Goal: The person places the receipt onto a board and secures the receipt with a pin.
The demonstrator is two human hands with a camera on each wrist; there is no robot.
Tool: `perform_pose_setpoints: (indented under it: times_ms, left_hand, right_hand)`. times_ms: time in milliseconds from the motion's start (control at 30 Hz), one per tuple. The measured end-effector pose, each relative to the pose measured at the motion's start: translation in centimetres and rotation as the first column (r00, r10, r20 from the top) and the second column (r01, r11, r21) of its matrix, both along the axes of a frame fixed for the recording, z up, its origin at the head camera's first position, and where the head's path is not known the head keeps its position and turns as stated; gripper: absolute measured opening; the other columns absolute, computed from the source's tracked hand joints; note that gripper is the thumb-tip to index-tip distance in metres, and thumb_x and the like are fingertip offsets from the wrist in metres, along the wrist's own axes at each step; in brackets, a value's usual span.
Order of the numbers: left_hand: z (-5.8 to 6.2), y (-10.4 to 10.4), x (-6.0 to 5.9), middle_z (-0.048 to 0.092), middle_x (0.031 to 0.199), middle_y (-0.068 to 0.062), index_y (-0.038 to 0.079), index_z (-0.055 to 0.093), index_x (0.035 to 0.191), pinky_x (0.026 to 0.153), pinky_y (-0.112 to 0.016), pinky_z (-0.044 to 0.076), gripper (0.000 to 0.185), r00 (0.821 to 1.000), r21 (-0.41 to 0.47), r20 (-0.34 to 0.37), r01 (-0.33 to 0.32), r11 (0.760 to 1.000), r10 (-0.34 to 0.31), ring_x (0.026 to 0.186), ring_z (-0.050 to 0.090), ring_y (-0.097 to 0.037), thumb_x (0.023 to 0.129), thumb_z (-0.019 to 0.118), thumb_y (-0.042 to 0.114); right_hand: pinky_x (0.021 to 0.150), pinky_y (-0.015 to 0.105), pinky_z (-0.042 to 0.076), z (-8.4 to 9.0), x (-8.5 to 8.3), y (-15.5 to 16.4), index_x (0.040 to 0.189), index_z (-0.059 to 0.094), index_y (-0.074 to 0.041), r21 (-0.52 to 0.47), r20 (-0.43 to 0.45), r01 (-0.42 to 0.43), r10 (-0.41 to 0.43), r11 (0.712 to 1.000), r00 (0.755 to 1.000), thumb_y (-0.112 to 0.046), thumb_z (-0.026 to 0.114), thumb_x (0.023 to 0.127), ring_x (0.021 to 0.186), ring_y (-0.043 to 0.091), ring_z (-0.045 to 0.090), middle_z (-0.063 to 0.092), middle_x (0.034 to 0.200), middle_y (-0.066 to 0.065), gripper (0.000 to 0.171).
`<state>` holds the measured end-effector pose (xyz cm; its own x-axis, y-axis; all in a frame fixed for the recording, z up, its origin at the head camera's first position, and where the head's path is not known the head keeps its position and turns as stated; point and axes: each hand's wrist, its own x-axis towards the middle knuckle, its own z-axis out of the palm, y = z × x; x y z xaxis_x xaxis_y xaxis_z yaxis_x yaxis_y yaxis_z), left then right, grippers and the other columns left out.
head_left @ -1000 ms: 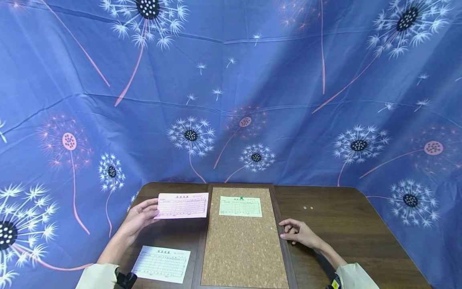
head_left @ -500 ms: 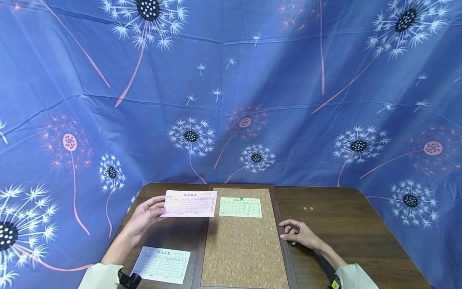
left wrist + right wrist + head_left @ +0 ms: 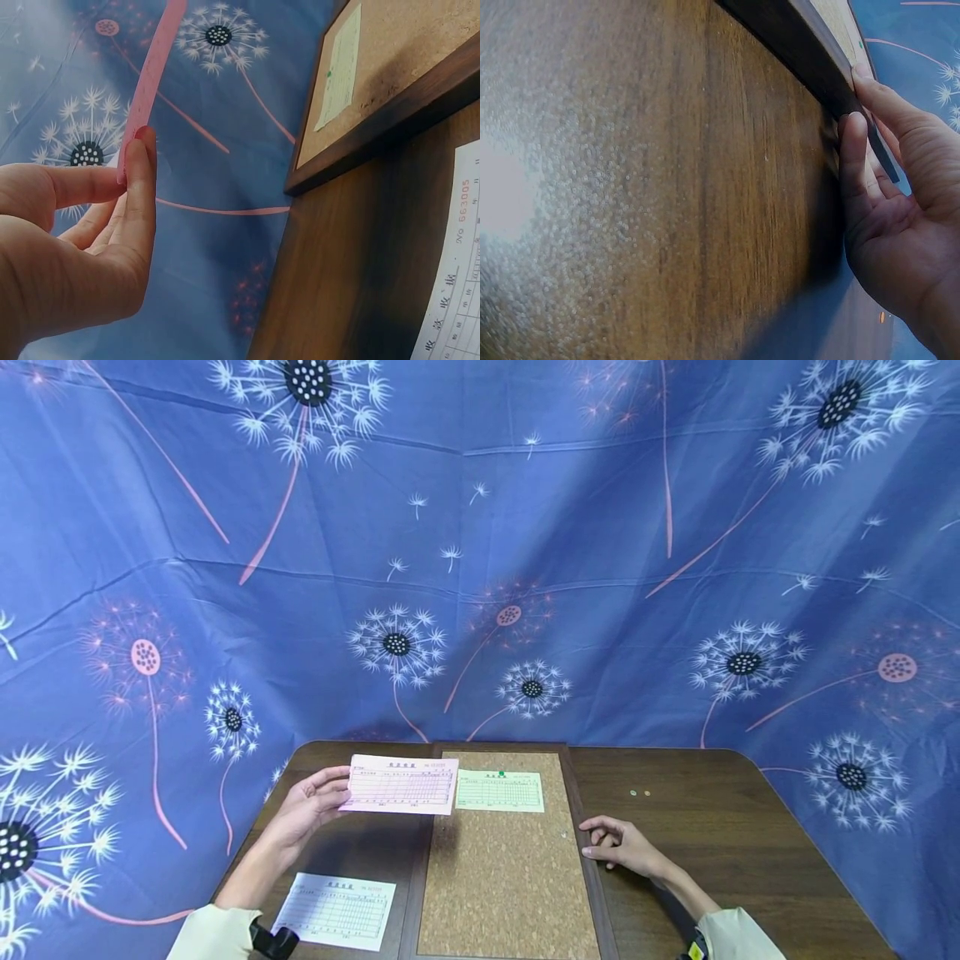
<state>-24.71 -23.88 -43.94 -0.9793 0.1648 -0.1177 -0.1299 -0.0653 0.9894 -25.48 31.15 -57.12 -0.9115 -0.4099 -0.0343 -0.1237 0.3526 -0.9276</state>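
The green slip (image 3: 499,792) is pinned on the cork board (image 3: 510,893); at its left, white slip (image 3: 336,912) and left-hand-pinched (image 3: 307,808) pink slip (image 3: 402,785) look unpinned; right hand (image 3: 624,847) seemingly pinches its right edge.

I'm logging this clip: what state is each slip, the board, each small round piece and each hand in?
Pink slip: held up by its left end
Left hand: pinching the pink slip
Green slip: fastened by a green pin
White slip: lying face up on the table
Cork board: resting on the table
Greenish piece: loose
Orange piece: loose
Right hand: at the board's right edge
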Motion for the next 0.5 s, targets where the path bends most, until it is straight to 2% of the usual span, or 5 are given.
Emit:
perform_pose_setpoints:
  times_ms: [200, 500]
  left_hand:
    - [0.32, 0.33, 0.11, 0.074, 0.097, 0.012, -0.007, 0.041, 0.146, 0.085, -0.024, 0.059, 0.051, 1.000, -0.007, 0.018, 0.004, 1.000, -0.004, 0.092, 0.070, -0.004, 0.098, 0.057, -0.001]
    - [0.31, 0.50, 0.13, 0.074, 0.095, 0.012, -0.002, 0.047, 0.142, 0.088, -0.027, 0.059, 0.046, 1.000, 0.000, 0.021, 0.004, 1.000, -0.004, 0.090, 0.070, -0.005, 0.097, 0.057, -0.003]
  right_hand:
    - [0.059, 0.022, 0.054, -0.06, -0.01, 0.05, 0.130, 0.059, 0.003, -0.005, -0.006, -0.007, 0.007, 1.000, 1.000, -0.014, 0.074, 0.092, 0.069, 0.000, 0.057, 0.057, 0.099, 0.007, 0.044]
    - [0.059, 0.022, 0.054, 0.01, 0.07, 0.06, 0.130, 0.059, 0.004, -0.011, -0.001, -0.008, 0.008, 1.000, 1.000, -0.014, 0.074, 0.092, 0.069, 0.000, 0.057, 0.057, 0.098, 0.005, 0.044]
